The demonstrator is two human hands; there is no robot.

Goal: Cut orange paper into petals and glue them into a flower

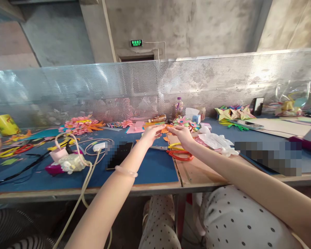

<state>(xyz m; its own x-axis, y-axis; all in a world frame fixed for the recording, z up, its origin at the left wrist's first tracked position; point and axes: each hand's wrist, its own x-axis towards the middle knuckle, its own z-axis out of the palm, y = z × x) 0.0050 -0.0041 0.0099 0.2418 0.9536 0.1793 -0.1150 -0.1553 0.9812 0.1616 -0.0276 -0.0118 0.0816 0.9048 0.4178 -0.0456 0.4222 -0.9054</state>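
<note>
We pinch a small orange paper piece [165, 129] between our left hand [151, 133] and right hand [182, 133], both grips closed on it above the blue surface [150, 167], and uneven pulling could tear it.

From my feed I see a bare, stained concrete wall [191, 24] filling the far side of the room, with a concrete pillar [97, 31] left of centre. A green exit sign [136, 43] glows on the wall above a dark opening [137, 58]. A perforated metal screen [155, 86] runs the full width behind the counter [145, 169], catching bright glare. The counter has a blue mat on the left and bare wood at the centre seam. Light is soft and even.
</note>
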